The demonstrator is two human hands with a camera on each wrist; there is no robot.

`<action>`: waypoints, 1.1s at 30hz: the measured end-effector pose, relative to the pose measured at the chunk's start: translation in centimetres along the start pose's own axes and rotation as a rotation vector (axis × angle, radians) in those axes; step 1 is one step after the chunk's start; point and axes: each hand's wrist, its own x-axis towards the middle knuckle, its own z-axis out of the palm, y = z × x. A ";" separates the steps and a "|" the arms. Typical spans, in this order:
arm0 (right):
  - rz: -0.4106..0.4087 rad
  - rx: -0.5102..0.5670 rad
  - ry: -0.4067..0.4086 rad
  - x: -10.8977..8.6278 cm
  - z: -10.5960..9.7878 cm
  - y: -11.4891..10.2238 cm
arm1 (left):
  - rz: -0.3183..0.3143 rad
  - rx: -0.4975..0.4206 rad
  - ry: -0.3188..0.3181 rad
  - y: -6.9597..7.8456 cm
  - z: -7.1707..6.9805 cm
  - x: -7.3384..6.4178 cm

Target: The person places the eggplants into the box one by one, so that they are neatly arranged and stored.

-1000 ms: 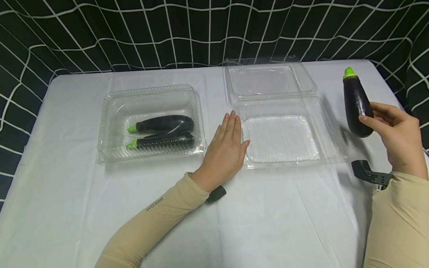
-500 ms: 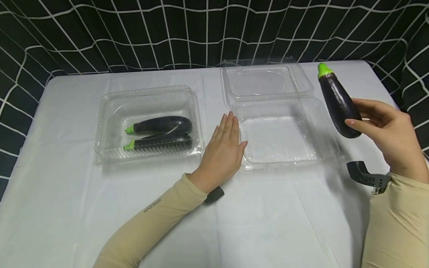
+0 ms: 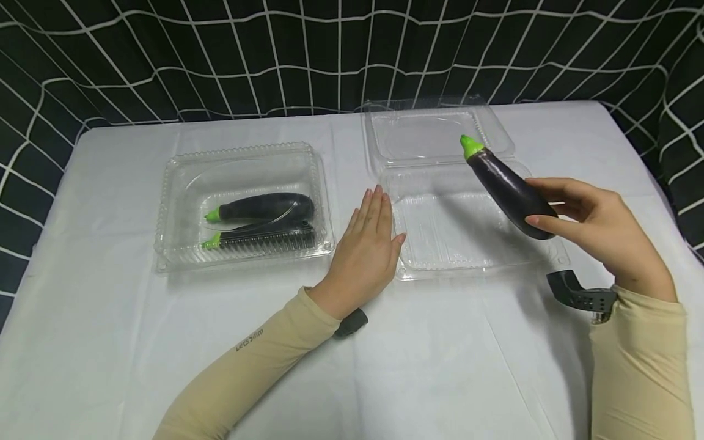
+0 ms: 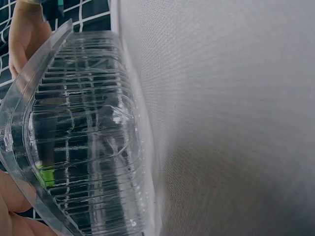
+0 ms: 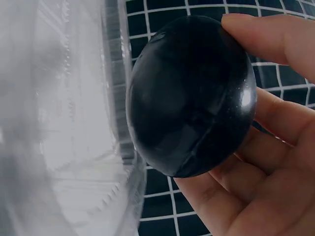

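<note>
My right hand [image 3: 599,226] grips a dark purple eggplant [image 3: 508,189] by its thick end, thumb on one side and fingers on the other. The eggplant tilts over the right part of an open clear plastic clamshell box [image 3: 440,260], its green stem end pointing up and left. In the right wrist view the round bottom of the eggplant [image 5: 192,98] fills the middle. My left hand [image 3: 365,247] lies with straight fingers along the left edge of that box. Through the box wall [image 4: 88,73] in the left wrist view, a bit of green shows.
A second clear plastic box [image 3: 236,168], on the left, is closed over two eggplants [image 3: 264,206] with green stems. The open box's lid [image 3: 434,131] lies folded back near the table's far edge. White cloth [image 3: 429,366] covers the table; a dark gridded curtain [image 3: 308,55] stands behind.
My right hand has carried the eggplant left from the table's right side to over the open box, tilting it further left. The left hand keeps its place at the box edge.
</note>
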 end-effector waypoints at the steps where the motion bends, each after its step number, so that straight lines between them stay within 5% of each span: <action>1: -0.008 -0.006 -0.009 0.1 0.2 0.0 | 0.002 0.003 0.003 0.0 0.0 0.0; 25: -0.106 -0.202 -0.261 0.9 2.8 0.2 | -0.005 0.010 -0.006 0.0 0.0 -0.1; 33: -0.218 -0.268 -0.272 0.9 3.2 0.4 | 0.008 -0.003 0.012 0.1 0.0 -0.1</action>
